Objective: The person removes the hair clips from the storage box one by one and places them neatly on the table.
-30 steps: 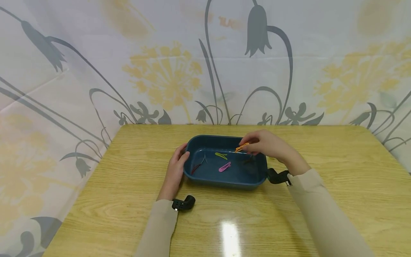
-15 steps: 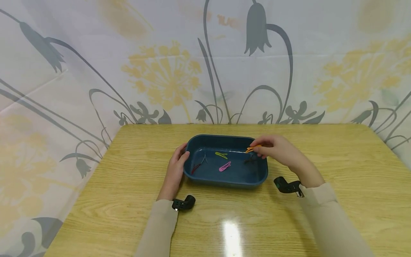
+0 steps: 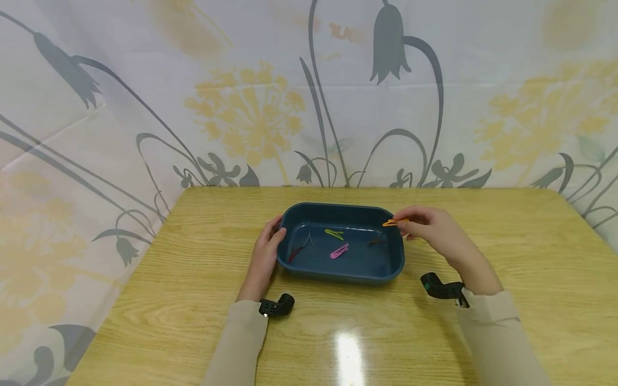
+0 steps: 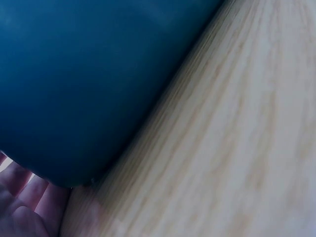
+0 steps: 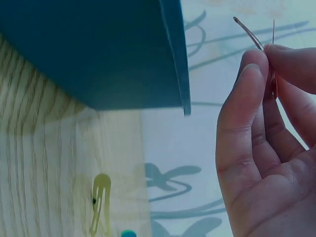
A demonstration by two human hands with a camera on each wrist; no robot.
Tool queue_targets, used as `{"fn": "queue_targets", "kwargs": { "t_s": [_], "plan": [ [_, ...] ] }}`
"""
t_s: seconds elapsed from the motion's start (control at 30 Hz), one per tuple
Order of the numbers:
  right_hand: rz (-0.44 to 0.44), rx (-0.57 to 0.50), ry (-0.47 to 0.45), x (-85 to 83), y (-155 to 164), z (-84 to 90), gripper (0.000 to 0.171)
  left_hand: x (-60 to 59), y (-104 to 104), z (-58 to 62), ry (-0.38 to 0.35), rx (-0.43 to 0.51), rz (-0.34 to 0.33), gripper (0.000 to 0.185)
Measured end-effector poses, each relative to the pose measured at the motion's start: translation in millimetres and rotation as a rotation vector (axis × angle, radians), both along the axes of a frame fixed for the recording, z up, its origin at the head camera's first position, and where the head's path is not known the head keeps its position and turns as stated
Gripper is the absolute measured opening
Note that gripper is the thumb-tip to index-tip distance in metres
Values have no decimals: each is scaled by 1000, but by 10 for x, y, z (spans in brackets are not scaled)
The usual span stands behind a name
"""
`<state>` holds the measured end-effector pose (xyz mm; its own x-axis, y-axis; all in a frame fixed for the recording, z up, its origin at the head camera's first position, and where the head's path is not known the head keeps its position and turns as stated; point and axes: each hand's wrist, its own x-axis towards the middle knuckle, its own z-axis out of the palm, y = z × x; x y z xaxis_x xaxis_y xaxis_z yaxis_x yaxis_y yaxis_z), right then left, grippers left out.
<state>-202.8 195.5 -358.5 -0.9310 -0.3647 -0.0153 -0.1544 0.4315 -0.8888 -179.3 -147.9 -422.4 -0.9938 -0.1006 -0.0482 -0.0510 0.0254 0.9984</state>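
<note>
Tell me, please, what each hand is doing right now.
Left hand: holding the blue tray by its end.
Right hand: pinching an orange hair clip between thumb and fingers.

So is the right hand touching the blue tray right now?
Apart: in the right wrist view, patterned backdrop shows between the right hand and the blue tray.

Left hand [image 3: 267, 246] gripping; right hand [image 3: 434, 229] raised well apart, pinching.
</note>
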Motion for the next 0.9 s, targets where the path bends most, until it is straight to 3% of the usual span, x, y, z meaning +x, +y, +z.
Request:
{"fn": "queue_targets", "kwargs": {
  "t_s": [0.3,0.63,0.9],
  "plan": [
    [-38,-46,36,5,250,-29,41,3,14,-31,6,-9,10,39],
    [-72,41,43,8,386,-107,39,6,-4,-49,-1,-32,5,38],
    [-79,52,-7,-36,421,-169,41,92,29,170,-11,-22,-13,41]
  ]
}}
